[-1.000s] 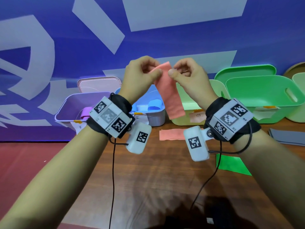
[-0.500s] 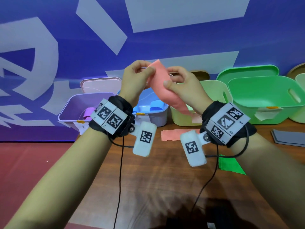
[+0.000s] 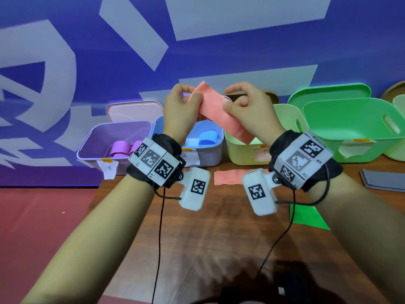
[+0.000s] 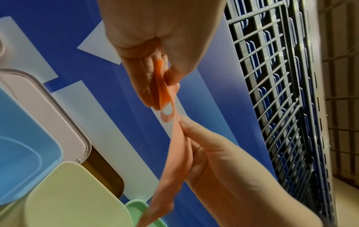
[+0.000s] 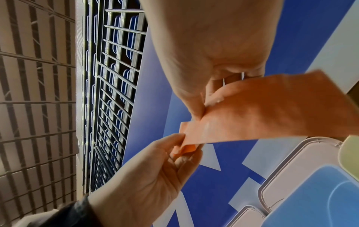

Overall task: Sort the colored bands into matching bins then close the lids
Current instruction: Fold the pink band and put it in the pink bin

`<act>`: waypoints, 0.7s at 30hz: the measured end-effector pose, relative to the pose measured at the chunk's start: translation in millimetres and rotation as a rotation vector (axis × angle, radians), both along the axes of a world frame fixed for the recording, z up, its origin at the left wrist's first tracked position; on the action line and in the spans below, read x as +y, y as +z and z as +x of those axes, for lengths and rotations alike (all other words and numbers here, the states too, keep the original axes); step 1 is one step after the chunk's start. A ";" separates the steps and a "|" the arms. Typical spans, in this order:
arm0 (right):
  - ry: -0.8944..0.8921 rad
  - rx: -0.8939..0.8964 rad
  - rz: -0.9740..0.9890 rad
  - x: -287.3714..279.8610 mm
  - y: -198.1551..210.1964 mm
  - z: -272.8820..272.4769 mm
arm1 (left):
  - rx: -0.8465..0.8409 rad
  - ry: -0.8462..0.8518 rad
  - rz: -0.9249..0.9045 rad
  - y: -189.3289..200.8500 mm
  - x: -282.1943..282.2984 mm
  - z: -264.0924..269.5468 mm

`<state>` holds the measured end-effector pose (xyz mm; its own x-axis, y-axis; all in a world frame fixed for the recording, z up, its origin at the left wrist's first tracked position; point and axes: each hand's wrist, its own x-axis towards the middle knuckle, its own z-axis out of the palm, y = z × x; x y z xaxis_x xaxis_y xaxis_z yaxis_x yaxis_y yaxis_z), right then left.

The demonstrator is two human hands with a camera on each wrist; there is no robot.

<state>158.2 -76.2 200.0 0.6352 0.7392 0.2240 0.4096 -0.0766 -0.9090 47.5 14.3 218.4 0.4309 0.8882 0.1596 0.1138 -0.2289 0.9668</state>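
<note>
Above the open bins: salmon band (image 3: 219,110) pinched at either end by left hand (image 3: 182,108) and right hand (image 3: 247,106), unbinned; purple bin (image 3: 92,139) and blue bin (image 3: 217,148) already stocked; second salmon strip (image 3: 228,177) and green strip (image 3: 306,218) on table; lids apparently unclosed.

The surface (image 3: 219,227) looks like dark brown wood with a visible grain and a dull sheen. The bins along its far edge, purple (image 3: 96,139), blue (image 3: 210,154), pale yellow-green (image 3: 238,154) and green (image 3: 341,119), are smooth moulded plastic with a soft satin finish. The salmon band (image 3: 219,110) looks thin, matt and flexible, like rubbery sheet. Paper labels (image 3: 108,170) hang from the bins, held by glossy tape.
</note>
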 end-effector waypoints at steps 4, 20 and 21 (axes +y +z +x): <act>0.008 -0.016 -0.032 2.2 -1.4 1.0 | -0.021 -0.034 0.002 1.6 -1.1 -1.9; 0.167 0.230 0.028 -6.6 15.5 -0.8 | -0.142 -0.216 -0.366 6.7 7.9 -4.6; 0.160 0.209 0.035 -6.1 17.4 -2.6 | -0.103 -0.215 -0.368 6.1 7.2 -4.2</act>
